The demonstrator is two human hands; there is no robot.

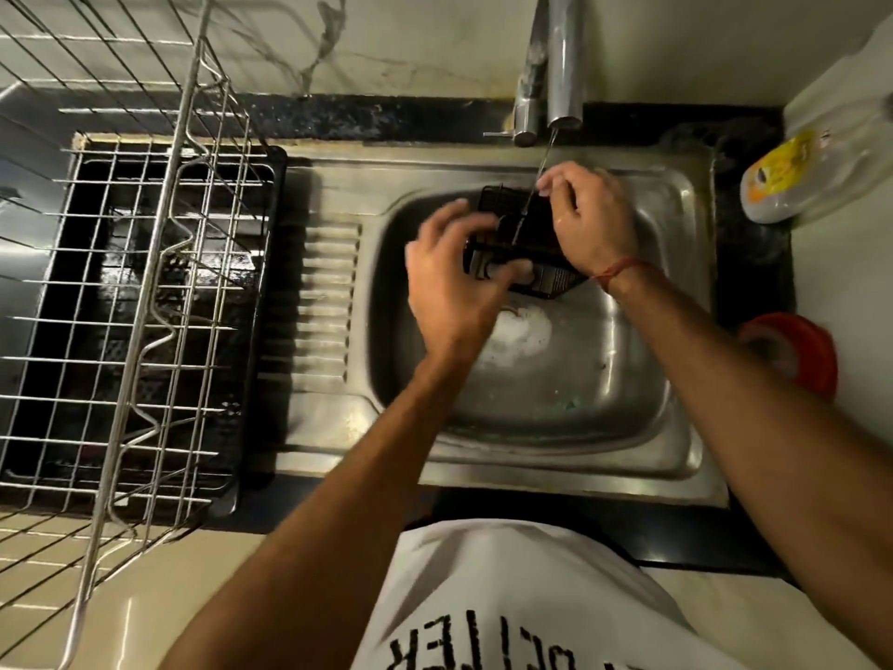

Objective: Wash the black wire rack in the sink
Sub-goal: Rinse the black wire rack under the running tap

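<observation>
A small black wire rack [524,234] hangs over the steel sink [676,263] under the tap [563,65]. A thin stream of water falls from the spout onto it. My right hand [592,220] grips the rack's right side from above, fingers curled over its top edge. My left hand [456,278] holds the left side, its thumb pressed on the rack's lower front and its fingers spread and blurred over the near edge. Much of the rack is hidden behind both hands.
White foam [524,328] lies on the sink bottom. A steel dish rack [145,302] over a black tray stands on the left. A clear bottle with a yellow label [792,171] and an orange-red round object [797,350] sit at the right of the sink.
</observation>
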